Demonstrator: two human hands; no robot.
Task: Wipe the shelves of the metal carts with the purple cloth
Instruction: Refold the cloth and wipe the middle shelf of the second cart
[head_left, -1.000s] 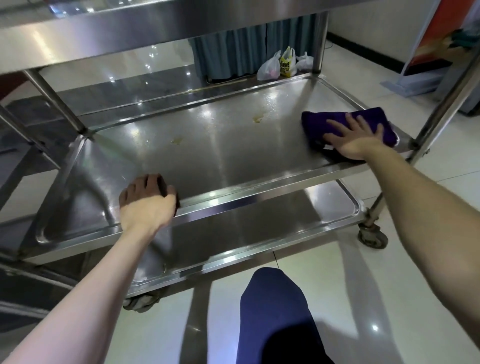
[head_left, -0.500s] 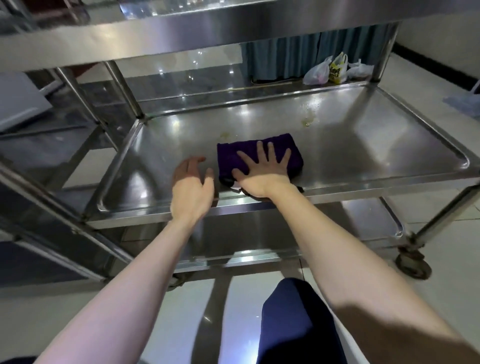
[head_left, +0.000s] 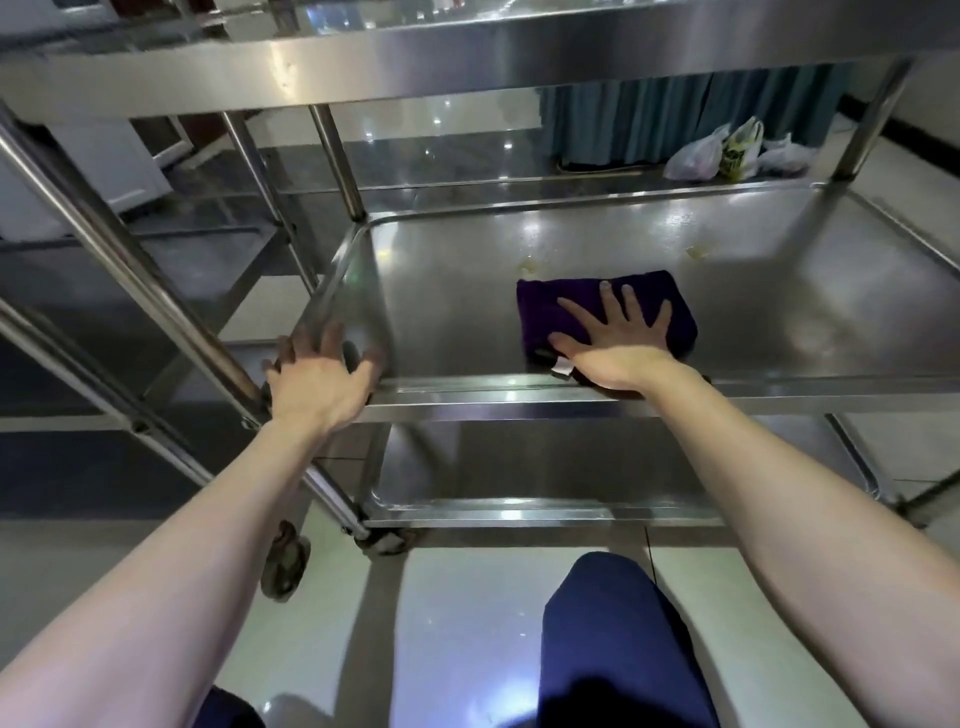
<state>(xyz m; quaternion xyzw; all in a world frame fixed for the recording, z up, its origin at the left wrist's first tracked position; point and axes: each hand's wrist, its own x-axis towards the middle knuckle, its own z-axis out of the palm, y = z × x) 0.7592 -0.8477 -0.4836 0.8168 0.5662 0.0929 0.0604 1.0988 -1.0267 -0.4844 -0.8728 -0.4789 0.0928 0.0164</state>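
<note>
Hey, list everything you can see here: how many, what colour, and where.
cloth: one, purple, folded on the middle shelf near its front edge
middle shelf: one, steel, centre of the cart
stains: two, yellowish, on the middle shelf behind the cloth
top shelf: one, steel, overhead
bottom shelf: one, steel, under the middle shelf
second cart: one, steel, at left
casters: two, dark, on the floor lower left
bags: about three, white and yellow, on the floor behind the cart
curtain: one, teal, at the back
knee: one, dark blue, bottom centre
left grip: bare hand, on the middle shelf's front-left corner
right grip: bare hand, flat on the cloth
</note>
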